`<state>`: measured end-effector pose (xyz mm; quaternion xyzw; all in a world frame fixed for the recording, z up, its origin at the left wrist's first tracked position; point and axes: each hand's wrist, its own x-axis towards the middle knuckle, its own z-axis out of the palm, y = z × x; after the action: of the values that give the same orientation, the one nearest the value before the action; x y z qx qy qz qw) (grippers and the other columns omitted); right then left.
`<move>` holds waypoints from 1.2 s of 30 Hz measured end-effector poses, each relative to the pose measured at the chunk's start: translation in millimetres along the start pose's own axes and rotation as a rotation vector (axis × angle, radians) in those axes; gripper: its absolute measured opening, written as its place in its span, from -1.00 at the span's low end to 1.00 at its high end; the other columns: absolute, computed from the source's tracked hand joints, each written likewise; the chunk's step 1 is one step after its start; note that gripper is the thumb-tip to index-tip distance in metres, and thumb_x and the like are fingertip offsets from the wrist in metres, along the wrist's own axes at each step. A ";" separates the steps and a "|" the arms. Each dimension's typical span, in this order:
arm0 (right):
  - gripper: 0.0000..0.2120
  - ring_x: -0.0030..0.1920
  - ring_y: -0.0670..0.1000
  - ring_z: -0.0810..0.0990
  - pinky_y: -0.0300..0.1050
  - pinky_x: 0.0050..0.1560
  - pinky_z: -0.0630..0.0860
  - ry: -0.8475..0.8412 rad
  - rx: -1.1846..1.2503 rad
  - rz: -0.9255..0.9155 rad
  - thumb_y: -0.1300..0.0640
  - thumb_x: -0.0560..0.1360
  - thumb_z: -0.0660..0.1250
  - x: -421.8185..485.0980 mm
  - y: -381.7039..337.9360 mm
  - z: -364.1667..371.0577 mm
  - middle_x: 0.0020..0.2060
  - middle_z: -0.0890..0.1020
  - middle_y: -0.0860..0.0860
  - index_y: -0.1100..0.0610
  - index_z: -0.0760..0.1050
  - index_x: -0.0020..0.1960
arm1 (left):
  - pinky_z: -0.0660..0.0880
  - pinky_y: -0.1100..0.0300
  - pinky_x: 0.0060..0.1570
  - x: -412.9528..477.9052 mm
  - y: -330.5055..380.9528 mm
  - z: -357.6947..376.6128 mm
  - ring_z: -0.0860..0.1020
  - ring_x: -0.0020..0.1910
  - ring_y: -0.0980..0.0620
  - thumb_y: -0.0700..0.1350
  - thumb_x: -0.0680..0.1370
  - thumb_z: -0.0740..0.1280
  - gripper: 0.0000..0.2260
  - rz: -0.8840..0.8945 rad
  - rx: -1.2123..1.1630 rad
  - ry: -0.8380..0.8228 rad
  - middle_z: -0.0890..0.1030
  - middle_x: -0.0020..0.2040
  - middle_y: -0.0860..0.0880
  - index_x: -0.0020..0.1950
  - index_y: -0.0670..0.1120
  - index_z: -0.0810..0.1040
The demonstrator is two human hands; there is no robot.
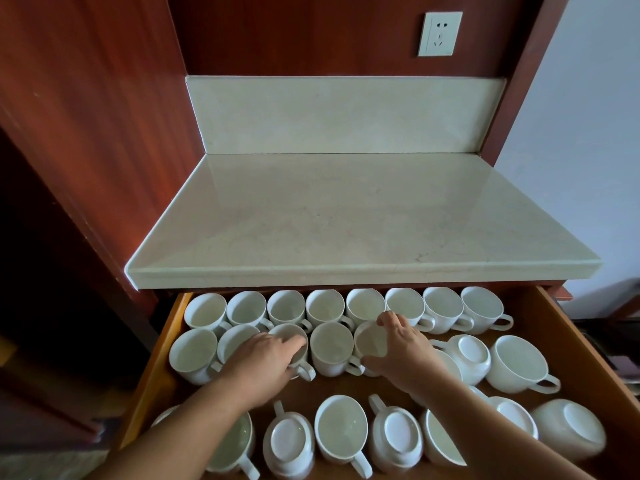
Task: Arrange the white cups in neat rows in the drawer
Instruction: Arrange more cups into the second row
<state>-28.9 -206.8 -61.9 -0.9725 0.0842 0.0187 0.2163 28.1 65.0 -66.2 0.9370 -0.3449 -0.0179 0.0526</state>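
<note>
Head view: in the open drawer, the left hand curls its fingers over the rim of one upright white cup. The right hand spans a second cup, thumb on the near rim and fingers on the far rim, with a middle cup standing between the two. Just beyond the fingers a full back row stands upright under the bench edge, while nearer than the wrists loose cups lie mixed, several upside down. Such glazed ware is probably stiff, smooth, fairly light and apt to chip against its neighbours, so the rim or handle looks the safest hold.
</note>
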 end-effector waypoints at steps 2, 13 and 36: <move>-0.33 0.10 0.01 0.54 -0.17 -0.05 0.32 -0.020 0.007 0.004 -0.19 0.33 0.50 0.2 0.9 -2.1 0.20 0.47 -0.08 -0.03 0.30 0.30 | 0.52 -0.01 -0.04 0.5 4.1 -0.2 0.60 0.03 -0.14 0.11 0.60 0.32 -0.66 -0.022 -0.011 -0.004 0.65 0.02 -0.06 0.34 0.07 0.39; -0.38 0.22 0.02 0.52 -0.09 0.06 0.48 -0.059 0.044 0.029 -0.18 0.44 0.43 3.8 14.0 -21.6 0.33 0.43 -0.07 -0.04 0.35 0.42 | 0.53 0.06 0.00 8.0 17.3 -0.9 0.56 0.11 -0.04 0.03 0.55 0.33 -0.68 -0.035 -0.004 0.031 0.57 0.11 0.04 0.28 0.07 0.42; -0.40 0.40 0.08 0.32 0.00 0.38 0.29 -0.153 -0.266 -0.025 -0.08 0.40 0.40 -19.9 148.4 -89.5 0.30 0.46 -0.03 -0.09 0.32 0.40 | 0.50 0.11 0.04 78.5 139.3 6.9 0.55 0.10 0.02 0.10 0.52 0.29 -0.77 0.162 -0.073 0.073 0.57 0.06 0.09 0.13 0.07 0.53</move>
<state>-73.9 -374.1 -41.4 -0.9893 0.0519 0.1008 0.0916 -2.4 -91.9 -57.3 0.9036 -0.4164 0.0078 0.1006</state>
